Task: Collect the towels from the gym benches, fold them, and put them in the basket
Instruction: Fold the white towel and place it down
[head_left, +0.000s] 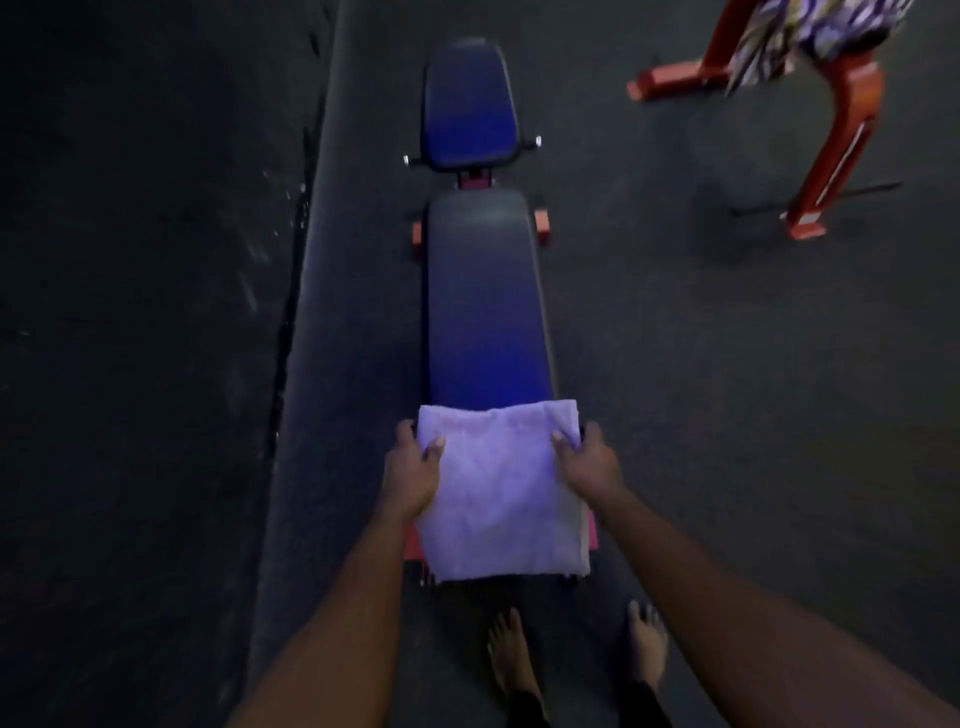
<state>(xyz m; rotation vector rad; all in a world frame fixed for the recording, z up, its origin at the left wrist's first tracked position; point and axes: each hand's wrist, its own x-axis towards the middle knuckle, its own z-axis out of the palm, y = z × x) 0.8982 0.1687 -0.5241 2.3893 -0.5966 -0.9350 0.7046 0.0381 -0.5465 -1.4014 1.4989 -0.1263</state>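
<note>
While we stand barefoot at the near end of the gym bench (488, 291), we hold a pale folded towel (501, 493) flat on its padding. Our left hand (413, 475) grips the towel's left edge near the far corner, thumb lying on top of the cloth and fingers wrapped under the side. Our right hand (587, 462) does the same on the right edge, thumb pressed on top near a small fold at the far right corner. Both hands are closed on the towel, one on each side, with the cloth lying smooth between them.

The towel covers the near end of the bench and its front edge hangs just past the end, above our bare feet (511, 660). The bench's long dark-blue pad runs away from us, and a shorter blue pad (470, 106) sits beyond it, with a gap between the two. Reddish frame parts show under the bench at both sides.

At the upper right, well apart from the bench, stands a red metal frame (836, 150) with a patterned cloth (810, 31) draped over it. The floor (727, 389) is dark. We see no basket in this view.
</note>
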